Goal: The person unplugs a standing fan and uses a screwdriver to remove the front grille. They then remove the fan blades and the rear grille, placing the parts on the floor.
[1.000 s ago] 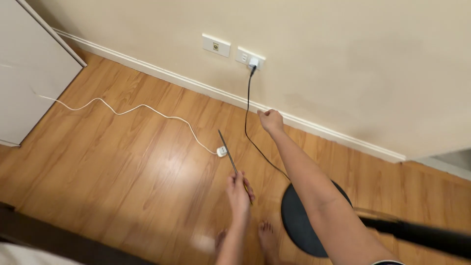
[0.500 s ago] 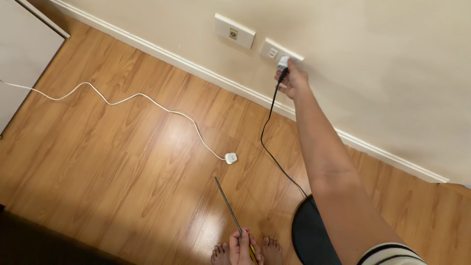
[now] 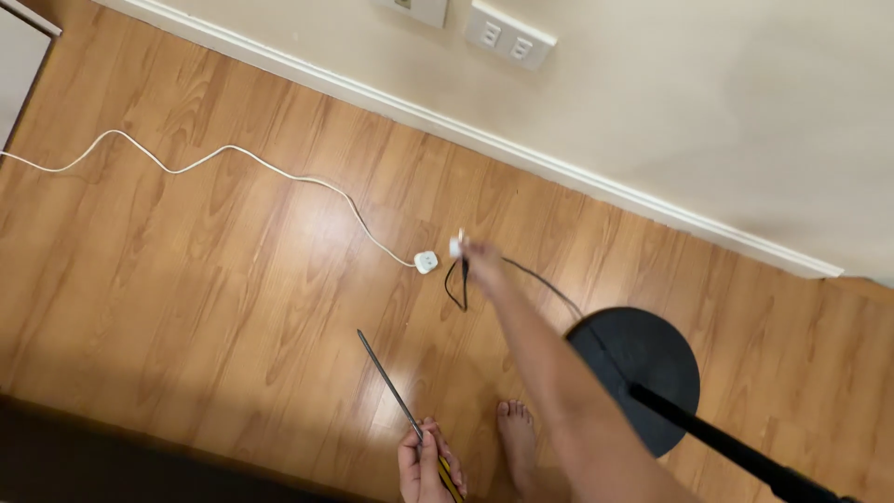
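Above the wooden floor (image 3: 233,279), her right hand (image 3: 480,261) pinches a light plug (image 3: 455,247) on limp black cord (image 3: 456,284), left hand (image 3: 419,466) clamped around a stiff rod (image 3: 386,387).

Bare arms, bare feet

The right hand (image 3: 480,256) and left hand (image 3: 419,466) show no rings, gloves or sleeves; both forearms are uncovered, and the two feet (image 3: 517,438) wear nothing.

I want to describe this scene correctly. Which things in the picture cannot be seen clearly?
Head view only:
- Right hand and the plug: motion blur hides the grip.
- Left hand: cut by the bottom edge; the tool's handle is mostly covered.
- White cord: runs off the left edge.
- Black pole: top cut off.
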